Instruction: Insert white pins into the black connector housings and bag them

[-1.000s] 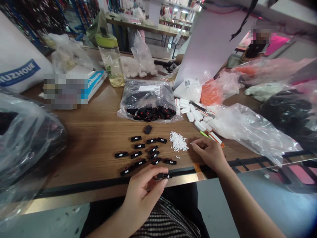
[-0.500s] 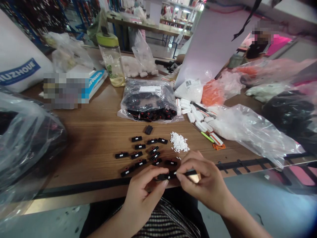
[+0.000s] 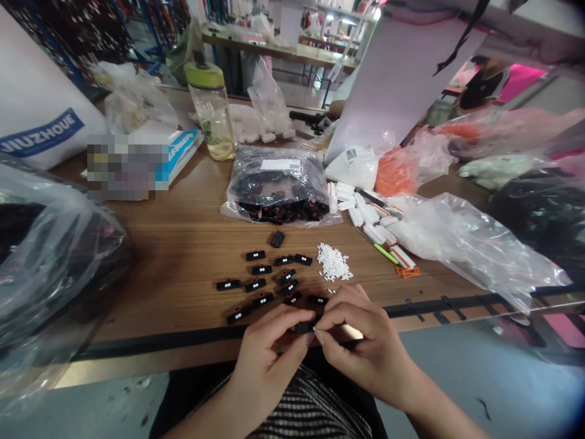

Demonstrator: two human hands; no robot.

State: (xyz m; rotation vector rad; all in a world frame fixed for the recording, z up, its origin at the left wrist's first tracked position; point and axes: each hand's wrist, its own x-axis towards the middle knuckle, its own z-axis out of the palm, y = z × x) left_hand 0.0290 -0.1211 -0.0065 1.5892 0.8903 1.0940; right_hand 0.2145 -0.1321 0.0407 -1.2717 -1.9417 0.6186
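At the table (image 3: 183, 256) edge, left hand (image 3: 267, 360) grasped a black part (image 3: 303, 327); right hand (image 3: 365, 350) pinched its end; steadiness seemed wise.

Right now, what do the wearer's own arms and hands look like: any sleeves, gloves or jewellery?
Both are bare. The left hand and right hand wear no gloves, and no ring shows on the visible fingers. The left forearm and right forearm carry no sleeve, watch or band up to the picture's edge. Below them shows a dark garment with fine pale stripes.
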